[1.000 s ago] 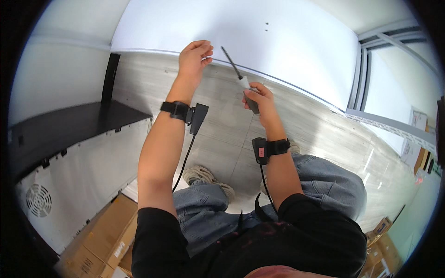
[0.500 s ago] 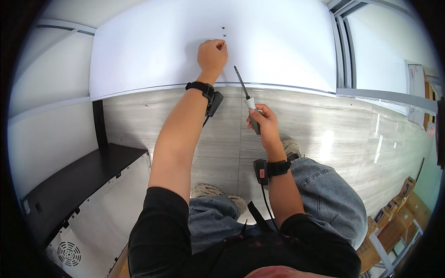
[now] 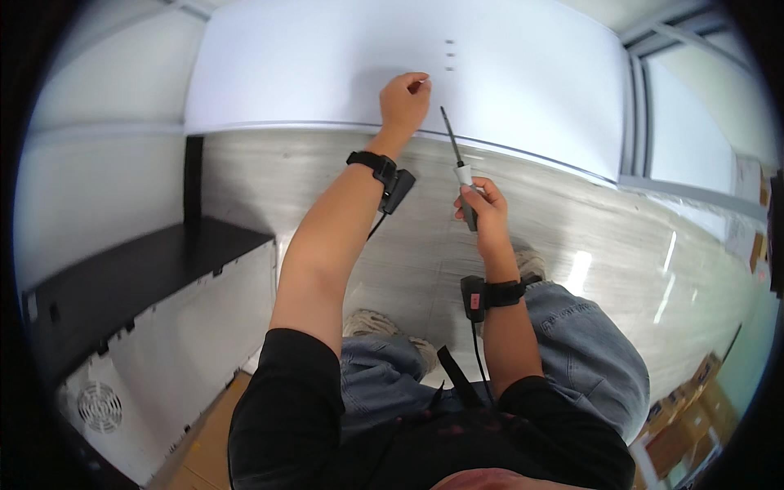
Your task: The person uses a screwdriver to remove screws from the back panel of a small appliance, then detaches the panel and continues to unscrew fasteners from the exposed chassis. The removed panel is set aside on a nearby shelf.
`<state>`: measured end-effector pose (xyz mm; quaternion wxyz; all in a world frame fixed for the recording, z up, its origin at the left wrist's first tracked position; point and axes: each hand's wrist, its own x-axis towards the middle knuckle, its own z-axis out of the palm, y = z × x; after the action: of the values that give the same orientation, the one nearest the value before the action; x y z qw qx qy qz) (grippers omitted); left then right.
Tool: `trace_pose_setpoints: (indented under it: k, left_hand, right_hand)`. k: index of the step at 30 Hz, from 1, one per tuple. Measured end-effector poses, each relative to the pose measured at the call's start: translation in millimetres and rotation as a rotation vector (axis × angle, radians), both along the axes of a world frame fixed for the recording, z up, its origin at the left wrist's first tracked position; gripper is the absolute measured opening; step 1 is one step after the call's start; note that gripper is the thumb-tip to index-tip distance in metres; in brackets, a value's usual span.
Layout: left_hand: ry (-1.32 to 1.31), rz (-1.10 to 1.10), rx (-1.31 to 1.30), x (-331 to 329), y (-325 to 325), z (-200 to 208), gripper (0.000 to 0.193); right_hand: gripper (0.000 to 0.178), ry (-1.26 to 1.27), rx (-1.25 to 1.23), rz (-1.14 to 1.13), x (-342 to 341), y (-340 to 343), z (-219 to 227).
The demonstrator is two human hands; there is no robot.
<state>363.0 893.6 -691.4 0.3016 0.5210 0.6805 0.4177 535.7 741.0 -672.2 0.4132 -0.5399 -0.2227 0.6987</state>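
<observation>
Over the white panel (image 3: 278, 77), my left hand (image 3: 406, 104) is closed, thumb and fingertips together. Whether anything small is between them I cannot make out. Just right of those fingertips, three small dark pieces (image 3: 449, 55) stand in a row on the panel; they are blurred, and I cannot tell their kind. My right hand (image 3: 486, 208) grips a screwdriver (image 3: 467, 196) by its grey and white handle. Its dark shaft points up and slightly left, with the tip over the panel's near part, below the small pieces.
Grey metal frames (image 3: 637, 122) border the panel at the right. On the left stands a black and white metal cabinet (image 3: 155, 286) with a round vent. Light striped floor tiles (image 3: 327, 155) lie below the panel. Cardboard boxes (image 3: 694, 408) are at the lower right.
My left hand has come away from the nearest small piece, so all three now show. The whole view has shifted, with panel and hands farther right. The screwdriver is still in my right hand.
</observation>
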Motion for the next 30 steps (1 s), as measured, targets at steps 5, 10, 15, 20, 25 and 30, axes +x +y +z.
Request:
trace_pose_setpoints:
  k: [5, 10, 15, 20, 25, 30]
  left_hand:
    - [-0.724, 0.157, -0.319, -77.4, -71.9, 48.9, 0.026]
    - [-0.737, 0.240, -0.381, -127.9, -157.4, 110.5, 0.030]
    - [-0.749, 0.413, -0.280, -163.0, -224.5, 129.9, 0.031]
    - [-0.816, 0.549, -0.210, -177.7, -263.0, 145.3, 0.030]
    - [-0.857, 0.548, -0.081, -186.5, -270.2, 156.0, 0.030]
    - [-0.873, 0.521, -0.010, -185.7, -264.6, 163.4, 0.031]
  right_hand:
    - [0.020, 0.006, 0.072, 0.259, -56.3, -8.1, 22.8]
    - [0.028, 0.161, 0.052, 0.528, -104.7, -38.1, 38.2]
    - [0.037, 0.141, 0.096, 0.788, -133.9, -59.5, 63.5]
    - [0.038, 0.226, 0.123, 0.854, -152.9, -77.0, 72.6]
    - [0.034, 0.300, 0.148, 0.855, -161.6, -80.5, 92.4]
    - [0.026, 0.285, 0.170, 0.743, -161.5, -77.5, 106.2]
